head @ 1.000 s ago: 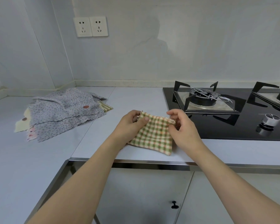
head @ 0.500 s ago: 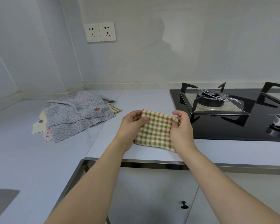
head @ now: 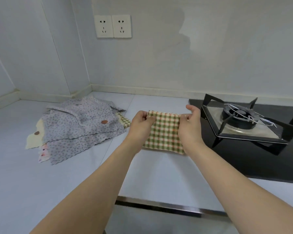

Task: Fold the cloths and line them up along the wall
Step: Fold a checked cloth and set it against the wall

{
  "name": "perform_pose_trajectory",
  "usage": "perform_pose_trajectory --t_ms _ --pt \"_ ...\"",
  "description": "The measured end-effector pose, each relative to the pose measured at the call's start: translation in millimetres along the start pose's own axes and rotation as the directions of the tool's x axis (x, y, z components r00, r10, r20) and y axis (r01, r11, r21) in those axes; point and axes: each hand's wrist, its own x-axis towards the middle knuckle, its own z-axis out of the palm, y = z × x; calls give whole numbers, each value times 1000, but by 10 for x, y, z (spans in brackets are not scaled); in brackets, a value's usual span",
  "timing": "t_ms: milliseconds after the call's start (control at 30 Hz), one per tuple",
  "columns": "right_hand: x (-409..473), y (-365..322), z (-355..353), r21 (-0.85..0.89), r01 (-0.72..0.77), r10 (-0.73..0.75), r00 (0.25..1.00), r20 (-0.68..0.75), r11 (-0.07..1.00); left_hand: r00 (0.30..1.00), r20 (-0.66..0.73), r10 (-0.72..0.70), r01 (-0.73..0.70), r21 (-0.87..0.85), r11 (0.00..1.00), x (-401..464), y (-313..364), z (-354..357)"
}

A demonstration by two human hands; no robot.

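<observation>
Checked cloth [head: 165,132] between both hands

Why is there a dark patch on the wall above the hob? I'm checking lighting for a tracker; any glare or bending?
Head view: the patch is a soft shadow on the wall, apparently the person's; wide-angle bending curves the countertop edges; mild glare on the hob; checked cloth evenly lit.

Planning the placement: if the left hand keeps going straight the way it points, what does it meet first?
Likely nothing before the wall's base strip: the left hand, pinching the checked cloth, points over bare counter. Depth is uncertain.
</observation>
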Motion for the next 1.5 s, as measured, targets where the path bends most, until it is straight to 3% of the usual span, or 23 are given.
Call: perform_pose_trajectory --t_ms 167,367,533,600,767,867,1033,1133,1367,1500 --pt "420 -335 292 -11 -92 91 996 -15 996 995 -100 16 -10 68 998 395 329 -46" --pt "658 -1455 -101 -5 -217 217 974 -59 976 997 -40 -60 63 62 996 363 1582 169" --pt "734 -2150 -666 172 -522 541 837 -86 835 994 15 -112 111 53 992 150 2389 650" --pt "794 -2268 -920 195 -571 597 795 -112 797 988 57 -142 138 65 988 109 2523 878" --pt "1008 -2161 -1596 70 -574 576 796 -184 816 983 88 -159 156 39 987 19 2696 1643" --pt "1111 -2048 -2112 35 -574 572 805 -155 818 980 92 -178 178 16 984 -95 2726 2202" --pt "1348 -1983 -3130 -71 -399 382 906 -181 914 968 80 -237 236 24 972 -265 2680 3175" --pt "1514 -1883 -3535 -122 -336 309 930 -200 934 958 76 -277 275 25 961 -303 2660 3651" --pt "1936 -1601 -4289 -59 -367 343 907 -246 928 919 158 -361 364 9 931 -143 2569 4453" --pt "2185 -1435 -4852 -16 -435 404 849 -341 900 881 270 -388 384 70 921 8 2467 5058"
